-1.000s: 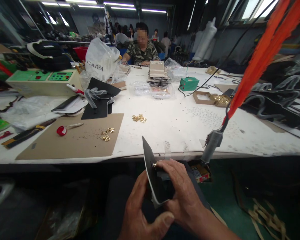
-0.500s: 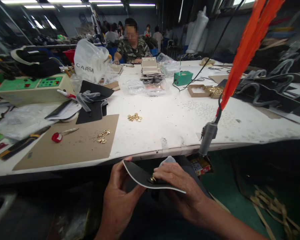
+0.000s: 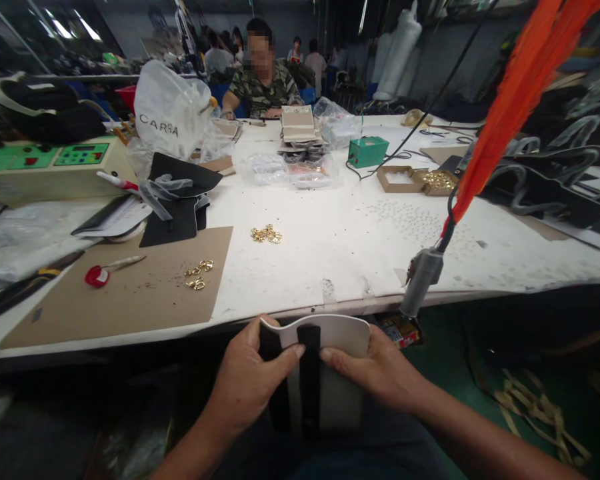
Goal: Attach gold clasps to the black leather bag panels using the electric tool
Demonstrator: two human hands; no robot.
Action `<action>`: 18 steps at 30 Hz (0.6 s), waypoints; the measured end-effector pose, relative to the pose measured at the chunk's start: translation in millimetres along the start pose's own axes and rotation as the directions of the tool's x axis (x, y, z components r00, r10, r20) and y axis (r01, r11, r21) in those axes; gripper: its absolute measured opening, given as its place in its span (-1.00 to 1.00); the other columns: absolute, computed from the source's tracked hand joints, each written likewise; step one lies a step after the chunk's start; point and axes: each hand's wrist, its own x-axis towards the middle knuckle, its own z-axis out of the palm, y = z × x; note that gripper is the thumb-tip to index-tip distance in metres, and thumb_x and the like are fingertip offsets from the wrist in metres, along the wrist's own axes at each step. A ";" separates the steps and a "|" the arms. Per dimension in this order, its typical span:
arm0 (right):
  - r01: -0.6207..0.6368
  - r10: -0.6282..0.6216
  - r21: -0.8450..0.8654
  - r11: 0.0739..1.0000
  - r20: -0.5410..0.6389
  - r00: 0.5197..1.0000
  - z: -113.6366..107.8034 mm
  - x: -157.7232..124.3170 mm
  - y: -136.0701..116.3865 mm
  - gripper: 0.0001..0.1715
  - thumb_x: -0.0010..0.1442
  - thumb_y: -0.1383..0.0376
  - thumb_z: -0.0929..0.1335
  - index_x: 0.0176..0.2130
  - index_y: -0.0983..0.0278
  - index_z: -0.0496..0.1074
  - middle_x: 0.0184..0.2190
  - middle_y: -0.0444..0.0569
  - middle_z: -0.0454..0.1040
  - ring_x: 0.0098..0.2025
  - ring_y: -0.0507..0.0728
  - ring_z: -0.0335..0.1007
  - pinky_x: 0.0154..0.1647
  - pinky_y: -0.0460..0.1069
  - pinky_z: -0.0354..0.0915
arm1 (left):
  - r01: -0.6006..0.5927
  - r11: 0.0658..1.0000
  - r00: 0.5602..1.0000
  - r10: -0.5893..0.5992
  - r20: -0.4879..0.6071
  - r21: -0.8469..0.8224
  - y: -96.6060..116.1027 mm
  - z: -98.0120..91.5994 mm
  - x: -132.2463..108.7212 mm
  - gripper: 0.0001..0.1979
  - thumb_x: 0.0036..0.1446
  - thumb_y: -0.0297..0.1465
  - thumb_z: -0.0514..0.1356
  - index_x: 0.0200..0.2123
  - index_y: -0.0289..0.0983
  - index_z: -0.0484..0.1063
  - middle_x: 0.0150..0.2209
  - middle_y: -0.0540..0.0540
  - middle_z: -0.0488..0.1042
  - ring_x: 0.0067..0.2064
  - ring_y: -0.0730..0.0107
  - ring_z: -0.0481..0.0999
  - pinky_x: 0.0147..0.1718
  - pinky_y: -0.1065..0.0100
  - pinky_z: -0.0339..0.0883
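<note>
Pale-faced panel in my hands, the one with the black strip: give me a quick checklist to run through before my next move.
1. Left hand on the panel: ok, gripping its left side, thumb at the edge of the black strip.
2. Right hand on the panel: ok, gripping its right side.
3. Panel flat: not ok, its top edge curves in a wave.
4. Far face sound: cannot tell, it is turned away.
5. Gold-coloured fittings on the brown board: ok, a few lie near its right edge.
6. Hanging grey tool clear of both hands: ok, it hangs apart from them.
</note>
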 end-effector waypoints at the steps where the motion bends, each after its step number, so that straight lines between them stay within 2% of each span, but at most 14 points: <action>1: -0.038 0.038 0.020 0.999 0.007 0.999 -1.5 6.7 -0.4 -0.73 0.29 0.16 0.44 -0.10 0.29 0.57 -0.26 -0.04 0.62 -0.29 0.11 0.50 -0.31 -0.06 0.39 | 0.007 1.000 1.000 -0.007 0.013 -0.012 1.0 -0.6 7.6 -0.81 0.10 -0.31 0.39 -0.26 -0.21 0.48 -0.29 0.02 0.63 -0.22 0.26 0.60 -0.20 0.31 0.45; 4: -0.113 0.113 -0.003 0.994 0.000 0.994 -7.3 33.6 -2.0 -0.73 0.25 0.18 0.42 -0.16 0.32 0.59 -0.25 0.01 0.65 -0.26 0.17 0.55 -0.30 -0.03 0.42 | 0.040 0.995 0.999 -0.038 0.029 -0.086 -0.5 0.5 34.5 -0.72 0.09 -0.32 0.37 -0.11 -0.23 0.52 -0.13 -0.06 0.67 -0.09 0.17 0.64 -0.08 0.24 0.48; 9: -0.243 0.229 -0.150 0.958 -0.105 0.968 -13.9 86.6 -0.6 -0.72 0.20 0.23 0.41 -0.15 0.33 0.61 -0.24 0.04 0.67 -0.23 0.20 0.59 -0.32 -0.04 0.42 | 0.179 0.962 0.984 -0.170 0.058 -0.207 -17.8 8.7 80.8 -0.68 0.01 -0.39 0.35 -0.12 -0.30 0.52 -0.18 -0.14 0.69 -0.21 0.14 0.67 -0.19 0.20 0.55; 13: -0.322 0.271 -0.374 0.870 -0.182 0.945 -13.6 116.4 4.0 -0.72 0.20 0.21 0.42 -0.20 0.37 0.61 -0.24 0.11 0.67 -0.26 0.21 0.58 -0.36 -0.04 0.36 | 0.202 0.974 0.978 -0.196 0.070 -0.104 -30.4 12.2 105.0 -0.74 0.01 -0.42 0.30 -0.17 -0.29 0.51 -0.24 -0.14 0.69 -0.27 0.17 0.67 -0.28 0.24 0.55; 16: -0.333 0.264 -0.438 0.835 -0.211 0.941 -12.4 126.6 7.5 -0.76 0.15 0.24 0.45 -0.27 0.39 0.61 -0.29 0.14 0.66 -0.27 0.24 0.56 -0.38 -0.03 0.30 | 0.177 0.984 0.983 -0.177 0.037 0.003 -32.8 11.9 115.1 -0.77 -0.03 -0.43 0.32 -0.22 -0.27 0.52 -0.26 -0.13 0.68 -0.25 0.14 0.66 -0.29 0.25 0.52; 18: -0.327 0.247 -0.460 0.826 -0.226 0.942 -11.6 129.0 9.3 -0.77 0.14 0.25 0.45 -0.26 0.38 0.61 -0.29 0.14 0.66 -0.25 0.25 0.56 -0.36 -0.03 0.29 | 0.155 0.984 0.988 -0.156 0.007 0.082 -31.7 10.5 118.6 -0.74 -0.06 -0.43 0.35 -0.22 -0.28 0.52 -0.26 -0.14 0.67 -0.22 0.10 0.65 -0.23 0.20 0.51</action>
